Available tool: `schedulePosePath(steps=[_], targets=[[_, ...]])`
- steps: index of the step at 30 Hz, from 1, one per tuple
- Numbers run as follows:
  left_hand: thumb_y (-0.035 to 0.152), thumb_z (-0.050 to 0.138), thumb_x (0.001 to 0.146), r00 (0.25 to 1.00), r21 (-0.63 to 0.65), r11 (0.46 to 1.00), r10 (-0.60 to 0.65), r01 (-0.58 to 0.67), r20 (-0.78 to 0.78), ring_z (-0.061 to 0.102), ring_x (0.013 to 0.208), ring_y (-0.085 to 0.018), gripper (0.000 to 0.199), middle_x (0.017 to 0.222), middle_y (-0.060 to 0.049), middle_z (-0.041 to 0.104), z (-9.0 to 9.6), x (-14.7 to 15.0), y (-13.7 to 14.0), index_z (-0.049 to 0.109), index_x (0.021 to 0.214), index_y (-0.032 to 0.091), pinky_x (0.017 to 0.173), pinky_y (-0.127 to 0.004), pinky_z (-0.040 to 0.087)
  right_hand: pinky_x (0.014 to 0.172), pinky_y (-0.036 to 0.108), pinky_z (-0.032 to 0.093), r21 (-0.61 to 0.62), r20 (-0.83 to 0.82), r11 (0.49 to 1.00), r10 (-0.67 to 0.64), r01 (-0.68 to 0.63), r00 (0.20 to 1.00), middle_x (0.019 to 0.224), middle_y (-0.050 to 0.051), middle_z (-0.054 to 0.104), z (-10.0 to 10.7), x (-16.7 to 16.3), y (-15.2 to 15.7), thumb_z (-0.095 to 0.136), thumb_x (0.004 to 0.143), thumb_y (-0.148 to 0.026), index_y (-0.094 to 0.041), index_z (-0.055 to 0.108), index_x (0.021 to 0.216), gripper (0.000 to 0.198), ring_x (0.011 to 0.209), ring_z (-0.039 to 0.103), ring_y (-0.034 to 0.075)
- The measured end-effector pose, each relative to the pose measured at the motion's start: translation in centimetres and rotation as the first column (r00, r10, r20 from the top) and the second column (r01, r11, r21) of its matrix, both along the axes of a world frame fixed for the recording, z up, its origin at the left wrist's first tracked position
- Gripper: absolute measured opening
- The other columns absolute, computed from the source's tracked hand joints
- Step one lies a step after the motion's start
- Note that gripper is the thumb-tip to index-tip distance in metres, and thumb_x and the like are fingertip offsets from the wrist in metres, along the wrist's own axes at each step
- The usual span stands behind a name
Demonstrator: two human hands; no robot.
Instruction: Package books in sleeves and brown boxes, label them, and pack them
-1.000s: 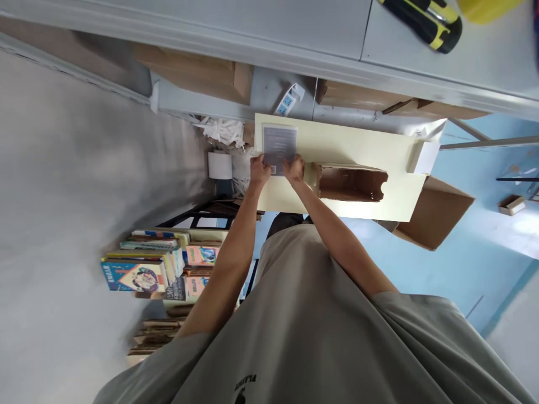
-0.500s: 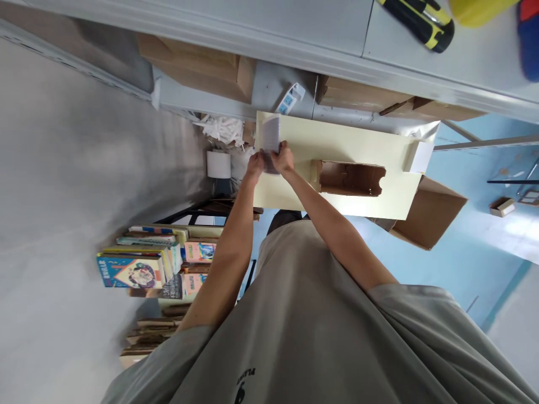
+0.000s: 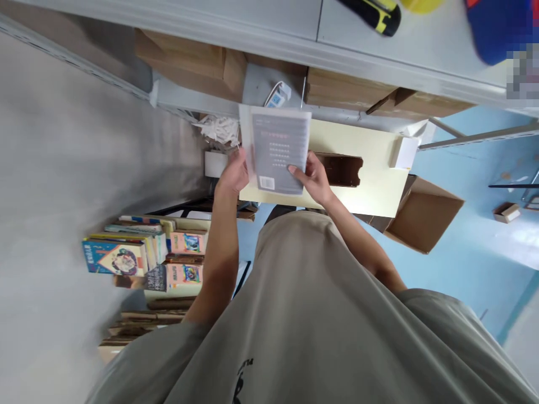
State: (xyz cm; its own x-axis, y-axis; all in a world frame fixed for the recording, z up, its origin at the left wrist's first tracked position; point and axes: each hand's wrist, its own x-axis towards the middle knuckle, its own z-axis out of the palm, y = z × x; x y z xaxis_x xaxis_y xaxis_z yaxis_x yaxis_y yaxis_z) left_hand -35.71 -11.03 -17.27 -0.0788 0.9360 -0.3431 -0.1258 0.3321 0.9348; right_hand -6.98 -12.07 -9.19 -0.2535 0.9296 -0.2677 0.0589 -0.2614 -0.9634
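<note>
A grey book [image 3: 280,154] with pale printed lines and a barcode is held up in both my hands, above the cream tabletop [image 3: 370,199]. A translucent plastic sleeve [image 3: 247,140] seems to surround it and extends past its left side. My left hand [image 3: 234,173] is closed on the sleeve's left edge. On the opposite side, my right hand [image 3: 315,178] grips the book's right edge, thumb on the face and fingers behind. Just beyond my right hand sits an open brown cardboard box [image 3: 349,171], partly hidden by that hand and the book.
A power strip [image 3: 277,95] lies behind the table, between cardboard boxes [image 3: 189,62] on a low shelf. At left are a pile of white scraps [image 3: 221,130] and stacked books [image 3: 122,258]. A small white box [image 3: 404,152] stands at the tabletop's right end, near a larger open carton [image 3: 425,216].
The book has turned from a narrow edge-on view to show its broad face, and appears nearer. My hands have moved apart to its two sides. The camera view has shifted slightly.
</note>
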Motion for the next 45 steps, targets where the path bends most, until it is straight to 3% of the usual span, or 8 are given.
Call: schedulePosePath(steps=[3,7,14,21,26,32,39,45], targets=[[0.060,0.101,0.096,0.997,0.004,0.997,-0.076,0.076,0.019,0.084,0.137,-0.040,0.045,0.118,-0.008,0.088,3.6,4.4,0.5,0.087,0.117,0.023,0.123,-0.062,0.069,0.121,0.064,0.069,0.001,-0.014,0.996,-0.086,0.086,0.996,0.128,0.010,0.083,0.6,3.3,-0.9,0.078,0.089,-0.107,-0.032,0.068,0.129,0.086,0.134,0.078,0.040],[0.040,0.099,0.100,0.991,0.072,0.994,-0.073,0.081,-0.116,0.083,0.134,-0.040,0.027,0.109,-0.004,0.084,8.3,9.2,1.6,0.085,0.111,0.020,0.119,-0.060,0.071,0.128,0.065,0.067,0.023,-0.033,0.990,-0.136,0.136,0.990,0.140,0.012,0.084,0.4,7.1,-0.5,0.080,0.088,-0.106,-0.031,0.071,0.132,0.087,0.144,0.078,0.040],[0.052,0.086,0.108,0.873,0.168,0.943,-0.187,0.288,-0.451,0.079,0.138,-0.044,0.041,0.100,0.001,0.074,13.0,12.2,3.9,0.084,0.114,0.011,0.123,-0.064,0.066,0.130,0.069,0.066,-0.044,0.112,0.991,-0.122,0.127,0.986,0.141,0.016,0.085,-2.6,17.2,0.4,0.105,0.077,-0.077,-0.026,0.081,0.127,0.075,0.137,0.082,0.042],[0.025,0.093,0.101,0.871,0.040,0.944,-0.286,0.329,-0.399,0.080,0.138,-0.046,0.014,0.108,-0.006,0.087,9.9,16.2,4.1,0.092,0.115,0.021,0.129,-0.065,0.060,0.122,0.067,0.071,-0.085,0.189,0.981,-0.155,0.173,0.970,0.140,0.018,0.086,-4.9,21.7,-1.1,0.100,0.082,-0.049,-0.022,0.084,0.131,0.059,0.130,0.087,0.042],[0.024,0.090,0.101,0.580,-0.078,0.795,-0.502,0.601,-0.641,0.084,0.132,-0.041,0.019,0.115,-0.005,0.093,10.6,19.4,3.7,0.097,0.118,0.029,0.132,-0.058,0.057,0.124,0.061,0.070,-0.089,0.229,0.983,-0.137,0.161,0.964,0.148,0.018,0.085,-6.0,21.7,-1.1,0.094,0.087,-0.040,-0.020,0.082,0.141,0.058,0.131,0.088,0.040],[0.018,0.077,0.102,0.318,-0.267,0.697,-0.588,0.665,-0.744,0.087,0.121,-0.036,0.033,0.112,-0.006,0.095,9.0,21.7,3.8,0.099,0.124,0.031,0.113,-0.044,0.063,0.120,0.051,0.072,-0.045,0.301,0.996,-0.059,0.076,0.952,0.148,0.014,0.086,-6.9,21.8,-0.8,0.088,0.097,-0.038,-0.022,0.083,0.143,0.049,0.134,0.088,0.038],[0.017,0.078,0.100,0.276,-0.353,0.635,-0.678,0.687,-0.682,0.087,0.120,-0.034,0.031,0.107,-0.005,0.094,2.8,22.3,4.5,0.099,0.121,0.026,0.107,-0.040,0.061,0.109,0.056,0.075,-0.008,0.375,0.998,-0.052,0.060,0.926,0.127,0.012,0.091,-7.8,21.7,-0.7,0.082,0.097,-0.035,-0.022,0.084,0.136,0.041,0.126,0.090,0.041],[0.014,0.074,0.103,0.292,-0.352,0.680,-0.643,0.643,-0.708,0.084,0.129,-0.035,0.041,0.127,-0.009,0.094,0.2,23.2,3.8,0.095,0.137,0.025,0.118,-0.045,0.063,0.105,0.056,0.078,0.018,0.386,0.999,-0.051,0.048,0.921,0.126,0.010,0.092,-7.2,21.6,-1.2,0.080,0.099,-0.041,-0.024,0.085,0.138,0.043,0.120,0.091,0.039]])
